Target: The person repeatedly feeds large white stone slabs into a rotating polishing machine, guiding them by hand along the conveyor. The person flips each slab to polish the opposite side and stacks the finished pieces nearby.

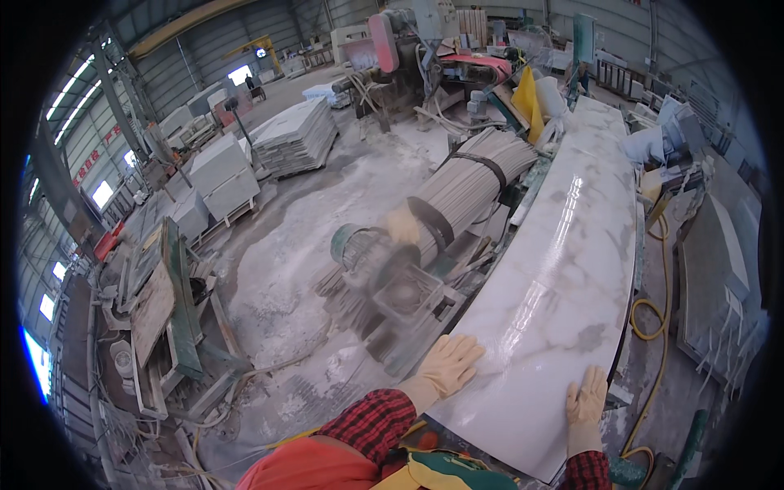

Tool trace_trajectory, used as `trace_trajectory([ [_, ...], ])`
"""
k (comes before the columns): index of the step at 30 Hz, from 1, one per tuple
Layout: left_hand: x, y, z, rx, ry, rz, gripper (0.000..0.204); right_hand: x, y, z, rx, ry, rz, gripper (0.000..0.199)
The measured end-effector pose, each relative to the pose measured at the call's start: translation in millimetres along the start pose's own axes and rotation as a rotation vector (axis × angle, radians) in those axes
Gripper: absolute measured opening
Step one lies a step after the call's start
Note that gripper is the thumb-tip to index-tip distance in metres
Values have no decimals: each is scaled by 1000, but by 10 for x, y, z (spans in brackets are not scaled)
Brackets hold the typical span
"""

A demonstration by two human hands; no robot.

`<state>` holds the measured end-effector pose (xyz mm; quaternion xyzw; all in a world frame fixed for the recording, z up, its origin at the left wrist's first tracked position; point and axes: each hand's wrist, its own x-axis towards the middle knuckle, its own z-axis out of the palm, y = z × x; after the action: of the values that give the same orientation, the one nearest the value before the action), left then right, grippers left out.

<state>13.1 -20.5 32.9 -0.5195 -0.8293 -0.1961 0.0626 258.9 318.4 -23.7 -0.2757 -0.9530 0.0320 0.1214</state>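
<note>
A long white polished stone slab (555,261) with grey veins stretches away from me, bright streaks of light on its glossy face. My left hand (449,365), in a cream rubber glove, lies along the slab's left edge near its close end. Its fingers are stretched out and hold nothing. On the opposite edge my right hand (586,396), gloved the same way, rests with straight fingers pointing up the slab. Red-and-black checked sleeves cover both forearms. The palms' undersides are hidden.
A motor unit (392,278) stands left of the slab, beside a strapped bundle of thin strips (474,180). A yellow hose (653,376) runs along the right side. Stacked slabs (294,135) and wooden frames (163,310) lie leftward. Machinery (408,49) stands far off.
</note>
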Motion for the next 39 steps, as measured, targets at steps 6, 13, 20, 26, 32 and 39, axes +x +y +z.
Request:
trace_trajectory([
  [6, -39, 37, -10, 12, 5, 2, 52, -93, -4, 63, 11, 65, -17, 69],
  [13, -53, 51, -51, 2, 9, 11, 50, -138, -29, 65, 17, 118, -27, 68],
  [20, -108, 50, -31, -15, 62, 19, 50, -190, -10, 85, 44, 164, -20, 61],
  [26, -145, 52, -58, -40, 47, 7, 50, -211, -48, 49, 52, 143, 6, 59],
  [32, -183, 65, -72, -44, 40, 3, 51, -247, -34, 86, 77, 145, 24, 57],
  [39, -244, 66, -65, -44, 44, -8, 50, -289, -59, 77, 82, 180, 6, 56],
])
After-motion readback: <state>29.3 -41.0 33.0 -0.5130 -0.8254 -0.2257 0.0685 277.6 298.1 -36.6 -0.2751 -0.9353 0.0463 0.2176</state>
